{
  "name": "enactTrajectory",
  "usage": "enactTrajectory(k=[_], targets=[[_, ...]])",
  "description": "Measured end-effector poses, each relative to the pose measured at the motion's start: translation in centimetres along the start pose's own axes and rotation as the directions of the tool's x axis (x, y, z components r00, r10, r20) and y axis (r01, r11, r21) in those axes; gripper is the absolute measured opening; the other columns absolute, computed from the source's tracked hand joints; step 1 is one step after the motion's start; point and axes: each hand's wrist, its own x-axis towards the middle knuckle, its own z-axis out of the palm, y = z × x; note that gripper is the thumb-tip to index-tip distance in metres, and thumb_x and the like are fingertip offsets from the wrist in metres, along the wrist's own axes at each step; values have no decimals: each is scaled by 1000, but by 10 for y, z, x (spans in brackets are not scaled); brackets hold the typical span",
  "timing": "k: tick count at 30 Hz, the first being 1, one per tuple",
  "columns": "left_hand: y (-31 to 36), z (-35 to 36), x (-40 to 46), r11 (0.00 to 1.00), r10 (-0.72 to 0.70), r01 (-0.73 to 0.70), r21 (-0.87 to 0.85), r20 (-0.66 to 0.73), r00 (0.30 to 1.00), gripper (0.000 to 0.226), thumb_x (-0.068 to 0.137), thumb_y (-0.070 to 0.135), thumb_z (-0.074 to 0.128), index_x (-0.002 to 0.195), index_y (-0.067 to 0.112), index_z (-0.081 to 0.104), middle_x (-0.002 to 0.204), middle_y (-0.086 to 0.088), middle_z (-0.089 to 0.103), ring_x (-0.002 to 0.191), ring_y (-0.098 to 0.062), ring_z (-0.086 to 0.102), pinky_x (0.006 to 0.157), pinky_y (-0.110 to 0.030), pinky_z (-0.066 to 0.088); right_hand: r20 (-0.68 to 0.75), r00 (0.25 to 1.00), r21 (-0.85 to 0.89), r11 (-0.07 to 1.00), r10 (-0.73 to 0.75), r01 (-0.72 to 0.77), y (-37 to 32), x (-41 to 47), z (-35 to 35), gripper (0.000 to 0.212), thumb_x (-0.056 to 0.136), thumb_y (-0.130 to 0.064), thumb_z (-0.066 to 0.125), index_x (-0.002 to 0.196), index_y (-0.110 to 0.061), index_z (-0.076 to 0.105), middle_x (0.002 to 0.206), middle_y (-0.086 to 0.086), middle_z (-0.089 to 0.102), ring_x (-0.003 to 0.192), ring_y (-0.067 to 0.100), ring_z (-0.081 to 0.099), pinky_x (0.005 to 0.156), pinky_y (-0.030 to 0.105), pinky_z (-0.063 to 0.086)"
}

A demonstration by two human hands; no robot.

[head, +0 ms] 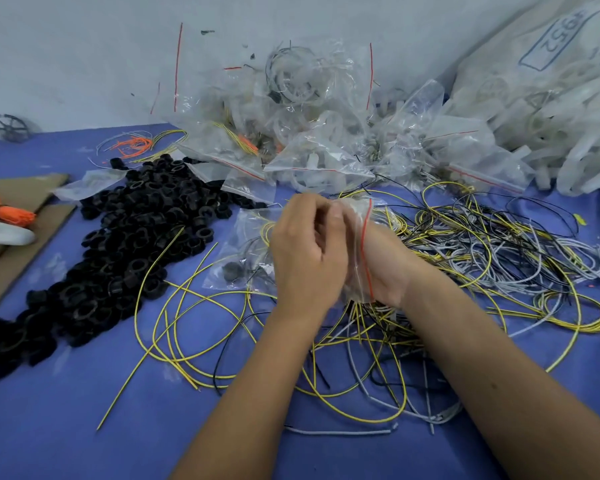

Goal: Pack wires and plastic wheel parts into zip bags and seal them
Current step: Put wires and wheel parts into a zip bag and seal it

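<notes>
Both hands meet above the middle of the blue table (84, 427). My left hand (305, 251) and my right hand (381, 268) pinch a clear zip bag (361, 244) with a red seal line; the bag drapes over my right hand. What is inside it is hidden. A second clear bag (243, 251) holding a black part and some wire lies just left of my left hand. Loose yellow, black and grey wires (482, 258) are tangled to the right and under my arms. A pile of black plastic wheel parts (125, 244) lies to the left.
A heap of filled zip bags (312, 133) leans against the back wall. Large white sacks (551, 109) fill the back right corner. Brown cardboard (21, 216) with an orange bundle (4, 211) lies at the left edge. A dark spoked wheel (8, 127) sits far left.
</notes>
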Motion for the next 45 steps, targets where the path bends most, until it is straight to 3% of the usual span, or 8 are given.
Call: enactTrajectory(k=[7, 11, 15, 18, 22, 31, 39, 45], targets=[[-31, -9, 8, 959, -276, 246, 141, 270, 923, 43, 104, 43, 35, 88, 13, 61, 91, -2, 62, 94, -26, 56, 91, -47, 45, -140, 984, -242, 968, -108, 72, 7, 4, -8, 37, 104, -27, 51, 122, 4, 62, 123, 28, 66, 101, 30, 65, 96, 47, 57], [-41, -11, 11, 866, -436, 328, 377, 250, 865, 43, 107, 43, 41, 97, 8, 64, 101, -10, 65, 104, -32, 56, 97, -50, 42, -278, 872, -561, 805, -403, 193, -8, -5, -20, 19, 98, -12, 61, 89, -3, 75, 87, 16, 77, 76, 26, 75, 67, 38, 63], [-47, -15, 9, 801, -439, 313, 511, 144, 887, 39, 103, 40, 52, 117, 5, 63, 123, -17, 60, 124, -33, 47, 107, -40, 32, -253, 579, -949, 315, -775, 7, -21, -14, -43, 11, 92, -11, 66, 87, -17, 74, 74, -4, 71, 58, 6, 62, 61, 17, 47], [-47, -19, 8, 758, -436, 324, 566, 72, 897, 40, 100, 38, 54, 120, 4, 61, 126, -19, 57, 129, -34, 42, 108, -37, 26, -162, 677, -970, -11, -718, -244, -24, -16, -61, 13, 92, -16, 69, 100, -18, 78, 103, 3, 73, 93, 24, 65, 83, 35, 51], [-36, -19, 8, 812, -348, 287, 508, 26, 937, 30, 99, 34, 58, 113, 8, 63, 120, -13, 57, 120, -31, 47, 99, -35, 32, -154, 825, -930, -202, -544, -307, -21, -14, -63, 22, 100, -24, 60, 116, -20, 73, 122, 6, 63, 118, 34, 50, 97, 45, 47], [-14, 11, -14, 917, -246, 60, 394, 443, 862, 30, 91, 47, 67, 101, 20, 57, 103, -1, 52, 96, -25, 56, 84, -40, 48, -140, 855, -913, -268, -500, -307, -27, -16, -56, 17, 89, -32, 70, 85, -17, 76, 92, 8, 74, 98, 34, 60, 93, 38, 47], [-22, 5, -10, 836, -324, 101, 540, 337, 884, 20, 91, 27, 62, 104, 12, 61, 109, -8, 54, 104, -31, 54, 87, -41, 46, -87, 825, -935, -240, -558, -261, -26, -22, -63, 12, 91, -28, 70, 85, -19, 69, 88, 0, 70, 100, 31, 52, 93, 41, 41], [-19, 2, 0, 916, -302, 237, 323, 169, 938, 7, 92, 21, 66, 92, 15, 65, 99, -2, 62, 92, -22, 59, 83, -35, 46, -34, 774, -999, 30, -632, -19, -30, -32, -65, 10, 88, -13, 73, 87, -22, 68, 85, -10, 67, 93, 16, 43, 74, 28, 33]])
